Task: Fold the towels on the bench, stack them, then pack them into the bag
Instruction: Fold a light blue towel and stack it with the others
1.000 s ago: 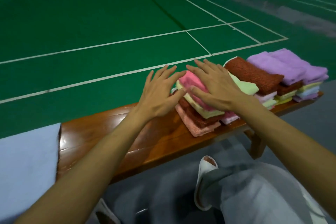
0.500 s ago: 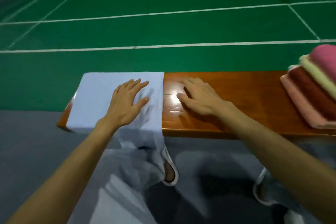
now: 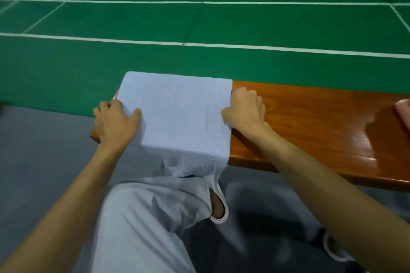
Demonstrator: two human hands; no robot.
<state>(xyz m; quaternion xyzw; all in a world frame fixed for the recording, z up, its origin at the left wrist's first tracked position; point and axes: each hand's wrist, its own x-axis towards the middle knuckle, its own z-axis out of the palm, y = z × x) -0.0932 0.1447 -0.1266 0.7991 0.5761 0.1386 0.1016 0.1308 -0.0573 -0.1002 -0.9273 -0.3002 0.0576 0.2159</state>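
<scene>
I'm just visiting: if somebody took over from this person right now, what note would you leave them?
Hands: left hand grips the left edge of the pale blue flat cloth; right hand grips its right edge.
The cloth lies across the end of the brown wooden bench, front part hanging off. A pink towel shows at far right.
Towel or bag, unclear; packing not yet done.

one pale blue cloth (image 3: 177, 113), one table (image 3: 310, 122), one pink towel (image 3: 404, 111) far right, left hand (image 3: 115, 123) plus right hand (image 3: 246, 113), two white slippers (image 3: 219, 209)
</scene>
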